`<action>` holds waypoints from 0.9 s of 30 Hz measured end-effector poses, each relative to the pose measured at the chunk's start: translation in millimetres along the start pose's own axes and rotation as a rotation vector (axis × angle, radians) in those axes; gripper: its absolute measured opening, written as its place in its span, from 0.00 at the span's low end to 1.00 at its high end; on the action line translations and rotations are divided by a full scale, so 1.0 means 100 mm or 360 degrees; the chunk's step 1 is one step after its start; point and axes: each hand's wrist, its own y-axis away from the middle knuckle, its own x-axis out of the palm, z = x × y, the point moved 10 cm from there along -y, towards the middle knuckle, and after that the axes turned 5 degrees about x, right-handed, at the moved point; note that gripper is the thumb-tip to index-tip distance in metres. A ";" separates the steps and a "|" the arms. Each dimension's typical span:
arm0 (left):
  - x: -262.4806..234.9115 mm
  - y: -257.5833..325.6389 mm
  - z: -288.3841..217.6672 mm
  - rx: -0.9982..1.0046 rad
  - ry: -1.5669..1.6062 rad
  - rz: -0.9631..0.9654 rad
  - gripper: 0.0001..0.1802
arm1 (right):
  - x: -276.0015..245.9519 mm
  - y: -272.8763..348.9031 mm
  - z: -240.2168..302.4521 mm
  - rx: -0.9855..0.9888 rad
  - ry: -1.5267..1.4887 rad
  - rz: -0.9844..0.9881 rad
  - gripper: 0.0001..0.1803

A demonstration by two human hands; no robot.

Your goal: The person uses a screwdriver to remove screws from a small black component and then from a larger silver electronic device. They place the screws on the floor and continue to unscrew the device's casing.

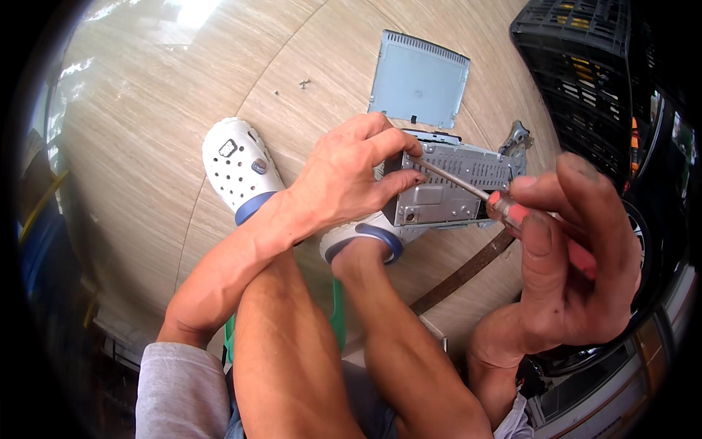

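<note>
A silvery metal box with slotted walls [446, 203], the casing of some electronic device, stands tilted by my right shoe. My left hand [340, 167] grips it by its left end, with the forefinger at the top corner and the thumb on the side face. In my right hand [581, 256] is a screwdriver [459, 183] with a clear and red handle, held between thumb and fingers. Its shaft slants up and left, and the tip meets the casing's upper left corner, close to my left fingertips. Whether a screw sits under the tip is too small to tell.
Beyond the casing a flat metal cover [418, 82] lies on the tiled floor. Small screws [303, 84] are scattered to its left. A metal bracket [518, 143] adjoins the casing's right end. A black plastic crate [578, 66] stands far right. My white clog [238, 164] is at left.
</note>
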 end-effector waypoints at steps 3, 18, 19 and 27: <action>-0.02 0.05 0.05 0.0018 -0.0041 -0.0019 0.17 | 0.08 -0.04 0.07 0.0014 0.0121 0.0029 0.22; 0.00 0.01 0.04 -0.0046 0.0021 0.0007 0.17 | 0.03 -0.03 0.01 0.0151 0.0084 0.0098 0.23; 0.01 0.01 0.04 -0.0044 0.0017 0.0010 0.17 | 0.03 -0.02 0.02 0.0090 0.0091 0.0057 0.23; 0.00 -0.01 0.02 -0.0040 0.0006 0.0034 0.17 | 0.00 0.05 -0.02 0.0047 0.0041 0.0083 0.24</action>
